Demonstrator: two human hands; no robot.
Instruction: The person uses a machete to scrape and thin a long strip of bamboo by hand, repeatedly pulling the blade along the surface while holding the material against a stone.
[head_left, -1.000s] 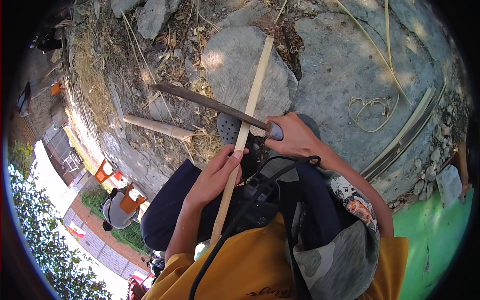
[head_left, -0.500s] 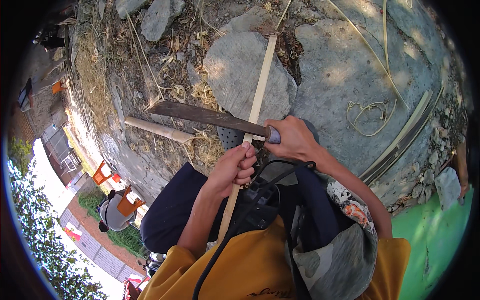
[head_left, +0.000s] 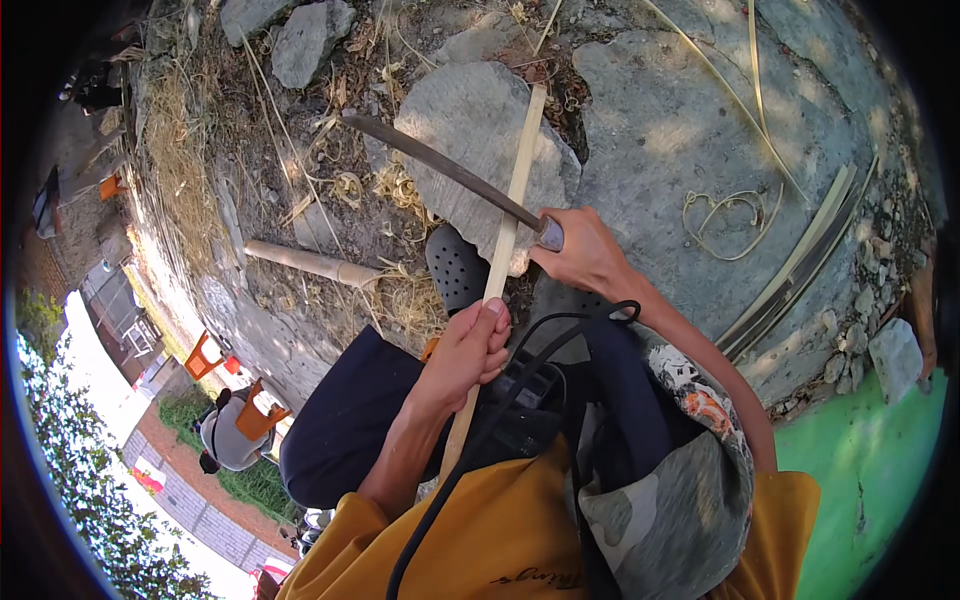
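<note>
A long pale bamboo strip (head_left: 524,160) runs from my lap out over a flat grey stone (head_left: 450,130). My left hand (head_left: 468,345) is closed round the strip near my knees, thumb on top. In my right hand (head_left: 582,248) is the handle of a machete (head_left: 440,163), whose dark blade lies across the strip and points to the far left. The blade is turned so that it looks narrow. Beneath the strip, a grey clog with holes (head_left: 455,268) shows on my foot.
A round bamboo pole (head_left: 310,263) lies to the left among curled shavings (head_left: 400,190). Several split strips (head_left: 790,270) are stacked on rock at the right, near a coiled thin strip (head_left: 735,225). A black cord (head_left: 450,450) hangs over my lap. A seated person (head_left: 235,430) is at far left.
The machete has moved a little farther away along the strip, and its blade has turned from broad to narrow. My left hand still grips the strip, slightly lower.
</note>
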